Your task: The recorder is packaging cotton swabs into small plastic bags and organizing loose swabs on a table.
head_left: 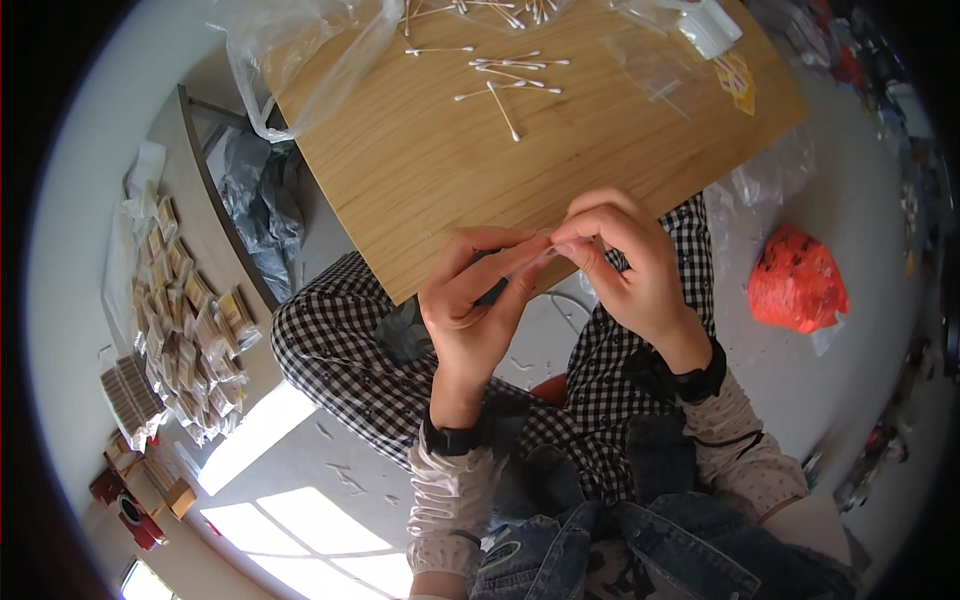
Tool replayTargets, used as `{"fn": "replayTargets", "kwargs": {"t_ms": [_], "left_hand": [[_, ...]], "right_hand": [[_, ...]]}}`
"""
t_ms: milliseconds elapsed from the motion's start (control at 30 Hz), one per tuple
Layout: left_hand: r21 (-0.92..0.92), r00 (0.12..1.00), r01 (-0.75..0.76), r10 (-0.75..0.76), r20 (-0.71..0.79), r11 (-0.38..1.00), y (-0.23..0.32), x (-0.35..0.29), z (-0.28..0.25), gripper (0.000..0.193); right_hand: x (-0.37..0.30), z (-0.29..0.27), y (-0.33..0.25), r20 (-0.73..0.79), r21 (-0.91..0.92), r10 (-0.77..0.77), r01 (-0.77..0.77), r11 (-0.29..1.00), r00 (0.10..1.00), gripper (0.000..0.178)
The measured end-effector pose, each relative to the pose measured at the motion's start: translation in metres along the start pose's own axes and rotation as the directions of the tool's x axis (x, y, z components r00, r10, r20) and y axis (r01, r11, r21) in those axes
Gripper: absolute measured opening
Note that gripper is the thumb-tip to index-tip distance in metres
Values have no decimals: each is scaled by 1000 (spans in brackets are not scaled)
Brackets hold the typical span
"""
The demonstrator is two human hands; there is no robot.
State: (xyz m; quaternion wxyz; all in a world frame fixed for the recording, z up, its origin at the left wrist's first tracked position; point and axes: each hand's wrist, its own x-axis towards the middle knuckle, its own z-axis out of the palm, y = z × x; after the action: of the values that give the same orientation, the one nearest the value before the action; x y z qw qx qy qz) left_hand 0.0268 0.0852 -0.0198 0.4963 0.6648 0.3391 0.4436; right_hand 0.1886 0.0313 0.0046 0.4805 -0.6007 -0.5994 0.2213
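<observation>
Just past the table's near edge, my left hand (478,290) and my right hand (622,262) meet at the fingertips. Between them they pinch a small clear plastic bag (543,257), mostly covered by the fingers. Loose cotton swabs (515,75) lie scattered farther back on the wooden table (430,185), with more at its far edge. A flat clear bag (652,75) rests toward the table's right side. Beside it are a white container (708,28) and a yellow card pack (737,82) that holds swabs.
A large clear plastic bag (300,75) drapes over the table's far left corner. To the left, a pile of small filled packets (185,310) covers another surface, with a grey plastic bag (262,190) nearby. A red bag (798,280) sits on the floor at right.
</observation>
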Motion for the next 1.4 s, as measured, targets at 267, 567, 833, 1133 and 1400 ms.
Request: {"fn": "replayTargets", "kwargs": {"t_ms": [267, 567, 833, 1133, 1400], "left_hand": [[177, 971, -206, 224, -89, 962, -6, 6, 1, 19], [191, 989, -106, 124, -85, 976, -9, -1, 1, 15], [111, 994, -42, 53, -98, 993, -10, -1, 2, 15], [-148, 997, 59, -66, -43, 987, -9, -5, 1, 25], [-563, 929, 311, -371, 9, 766, 4, -31, -2, 36]], "right_hand": [[1, -1, 5, -19, -179, -190, 183, 967, 982, 9], [-3, -4, 11, 30, -138, -75, 79, 987, 997, 11], [-5, -6, 7, 6, -203, -53, 53, 978, 999, 10], [11, -10, -26, 187, -270, 10, 42, 962, 982, 12], [-8, 2, -24, 38, 586, 489, -416, 696, 872, 12]]}}
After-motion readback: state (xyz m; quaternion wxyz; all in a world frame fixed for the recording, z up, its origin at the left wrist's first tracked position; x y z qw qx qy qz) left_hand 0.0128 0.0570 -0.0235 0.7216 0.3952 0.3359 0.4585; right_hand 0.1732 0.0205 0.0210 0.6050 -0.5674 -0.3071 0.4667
